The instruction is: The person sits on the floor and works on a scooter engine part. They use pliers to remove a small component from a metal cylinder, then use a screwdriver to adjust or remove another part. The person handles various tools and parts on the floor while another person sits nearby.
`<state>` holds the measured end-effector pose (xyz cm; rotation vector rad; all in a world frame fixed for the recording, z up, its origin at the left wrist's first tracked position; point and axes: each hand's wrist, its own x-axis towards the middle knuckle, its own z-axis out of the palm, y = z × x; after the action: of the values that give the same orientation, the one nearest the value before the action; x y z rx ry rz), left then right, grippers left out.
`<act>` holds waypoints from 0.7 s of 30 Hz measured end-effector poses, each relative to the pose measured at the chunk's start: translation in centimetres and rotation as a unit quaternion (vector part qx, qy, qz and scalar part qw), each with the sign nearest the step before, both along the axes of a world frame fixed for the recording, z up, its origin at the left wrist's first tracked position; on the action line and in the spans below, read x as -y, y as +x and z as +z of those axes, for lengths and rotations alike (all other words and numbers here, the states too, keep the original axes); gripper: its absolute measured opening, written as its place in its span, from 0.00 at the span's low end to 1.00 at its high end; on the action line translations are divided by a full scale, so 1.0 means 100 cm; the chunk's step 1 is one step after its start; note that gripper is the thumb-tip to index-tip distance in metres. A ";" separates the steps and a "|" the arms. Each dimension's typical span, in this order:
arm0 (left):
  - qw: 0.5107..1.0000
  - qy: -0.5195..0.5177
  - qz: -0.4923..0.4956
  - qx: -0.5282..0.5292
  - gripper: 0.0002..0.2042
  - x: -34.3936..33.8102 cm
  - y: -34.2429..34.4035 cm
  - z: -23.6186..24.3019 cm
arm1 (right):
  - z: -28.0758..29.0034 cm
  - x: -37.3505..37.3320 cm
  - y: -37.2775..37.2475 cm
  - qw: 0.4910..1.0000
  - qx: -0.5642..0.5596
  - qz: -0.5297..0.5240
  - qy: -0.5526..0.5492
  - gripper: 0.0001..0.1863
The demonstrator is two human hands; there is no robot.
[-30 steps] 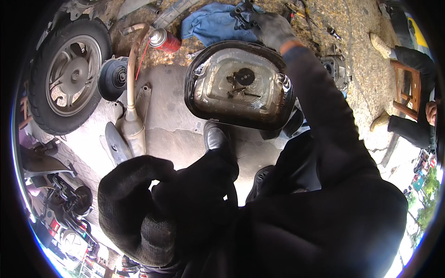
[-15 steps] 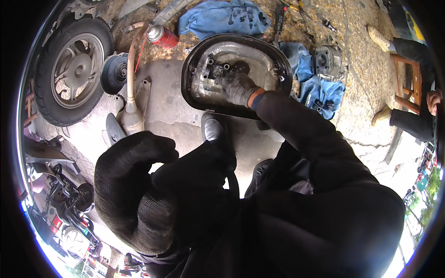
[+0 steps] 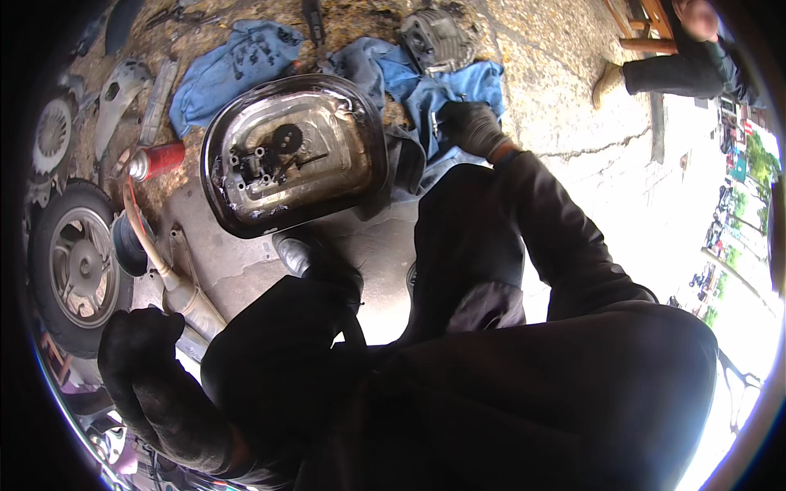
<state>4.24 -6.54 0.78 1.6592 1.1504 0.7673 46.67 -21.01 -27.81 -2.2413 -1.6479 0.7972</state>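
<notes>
My right hand (image 3: 473,129), in a grey glove, has closed fingers at the blue cloth (image 3: 483,78) right of the pan, on small parts I cannot make out. My left hand (image 3: 143,368), in a dark glove, is curled at the lower left beside my leg; whatever it holds, if anything, is hidden. The oval black-rimmed metal pan (image 3: 368,147) holds murky liquid, a dark gear (image 3: 287,139) and a small dark bracket-like part (image 3: 250,168). A ribbed cylinder head (image 3: 434,41) lies above the right-hand cloth.
A wheel (image 3: 78,270), exhaust (image 3: 184,299), red spray can (image 3: 160,159) and panels (image 3: 119,98) lie left. Another blue cloth (image 3: 229,74) is behind the pan. A seated person's leg (image 3: 671,75) and wooden chair (image 3: 647,41) are at the upper right.
My right hand carried a dark part from the far cloth into the pan, left it there, and moved right to the nearer cloth. The view has turned rightward, shifting everything leftward.
</notes>
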 end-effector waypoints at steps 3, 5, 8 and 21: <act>0.999 0.027 0.006 -0.039 0.25 -0.001 0.005 -0.005 | -0.039 0.039 0.053 0.991 0.090 -0.092 -0.024 0.09; 0.990 0.059 0.004 -0.131 0.25 -0.003 0.007 -0.005 | -0.063 0.051 0.068 0.986 0.140 -0.091 0.002 0.07; 0.997 -0.012 -0.051 -0.049 0.25 -0.004 0.010 -0.003 | -0.080 0.050 0.072 0.984 0.090 -0.146 -0.054 0.13; 0.998 -0.006 -0.017 -0.058 0.24 0.002 0.022 -0.004 | -0.091 0.024 0.066 0.954 0.081 -0.169 -0.233 0.22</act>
<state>6.39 -6.75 0.35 1.7264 1.2020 0.6486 53.31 -23.41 -36.92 -2.8758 -1.1621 1.0126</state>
